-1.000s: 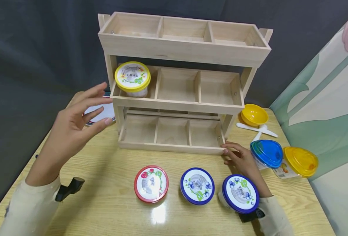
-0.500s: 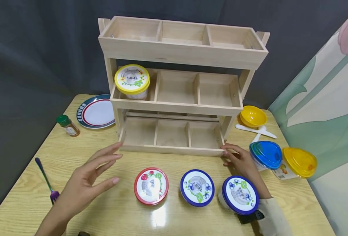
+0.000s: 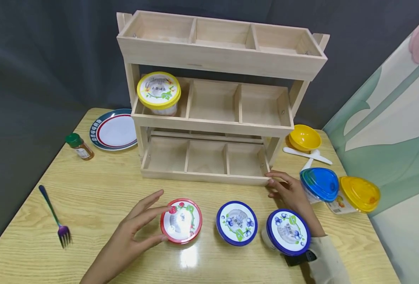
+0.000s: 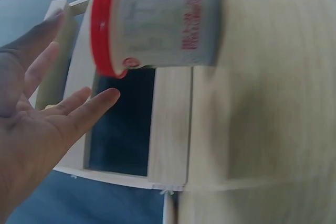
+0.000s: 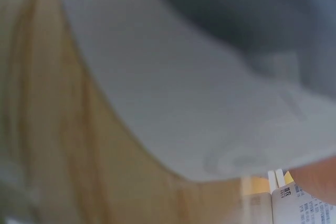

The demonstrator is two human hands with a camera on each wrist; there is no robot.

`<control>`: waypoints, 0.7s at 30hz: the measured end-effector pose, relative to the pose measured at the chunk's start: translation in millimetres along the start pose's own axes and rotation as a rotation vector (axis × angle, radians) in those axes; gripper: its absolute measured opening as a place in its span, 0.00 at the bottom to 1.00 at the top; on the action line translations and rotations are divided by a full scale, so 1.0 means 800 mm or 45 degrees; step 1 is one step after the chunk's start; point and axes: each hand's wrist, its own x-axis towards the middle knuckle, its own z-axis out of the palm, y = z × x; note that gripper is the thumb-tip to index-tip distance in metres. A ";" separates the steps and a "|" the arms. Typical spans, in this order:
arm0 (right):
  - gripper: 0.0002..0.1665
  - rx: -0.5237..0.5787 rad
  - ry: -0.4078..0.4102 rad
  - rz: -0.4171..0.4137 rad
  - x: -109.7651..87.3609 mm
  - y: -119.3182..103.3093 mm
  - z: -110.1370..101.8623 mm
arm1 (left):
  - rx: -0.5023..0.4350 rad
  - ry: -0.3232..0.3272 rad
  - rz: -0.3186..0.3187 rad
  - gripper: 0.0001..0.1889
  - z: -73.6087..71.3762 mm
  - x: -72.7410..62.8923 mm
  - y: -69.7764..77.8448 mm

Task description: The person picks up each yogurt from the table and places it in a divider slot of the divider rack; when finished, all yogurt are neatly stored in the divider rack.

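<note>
A red-lidded tub (image 3: 181, 221) stands on the table, seen from its side in the left wrist view. My left hand (image 3: 135, 228) is at its left side with thumb and fingers spread; the fingertips overlap the lid's edge in the head view, and contact is unclear. My right hand (image 3: 289, 191) holds the lower right front corner of a wooden three-tier rack (image 3: 209, 126) between bent fingers and thumb. Two blue-lidded tubs, a middle one (image 3: 236, 223) and a right one (image 3: 289, 232), stand to the right. A yellow-lidded tub (image 3: 159, 92) sits in the middle tier's left compartment.
Left lie a plate (image 3: 117, 130), a green-capped spice bottle (image 3: 79, 146) and a fork (image 3: 54, 217). Right are a yellow bowl (image 3: 304, 137), white plastic cutlery (image 3: 306, 155), a blue-lidded container (image 3: 319, 184) and a yellow-lidded container (image 3: 358, 194). A close pale surface fills most of the right wrist view.
My left hand has come down from beside the rack's middle tier, moving right and toward me to the red-lidded tub. The right hand stays at the rack's corner.
</note>
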 end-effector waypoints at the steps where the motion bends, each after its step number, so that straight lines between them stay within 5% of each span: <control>1: 0.21 0.008 -0.002 -0.009 0.000 0.000 0.000 | 0.010 -0.011 0.008 0.29 0.004 -0.001 -0.002; 9: 0.20 0.027 -0.002 -0.009 0.001 0.002 -0.001 | -0.101 -0.152 -0.097 0.24 0.017 -0.001 -0.014; 16: 0.21 0.036 -0.009 -0.001 0.002 0.001 -0.002 | -0.645 -0.303 -0.260 0.19 0.023 0.000 -0.021; 21: 0.21 0.024 -0.016 0.020 0.000 0.002 -0.002 | -0.789 -0.316 -0.300 0.21 0.027 -0.003 -0.024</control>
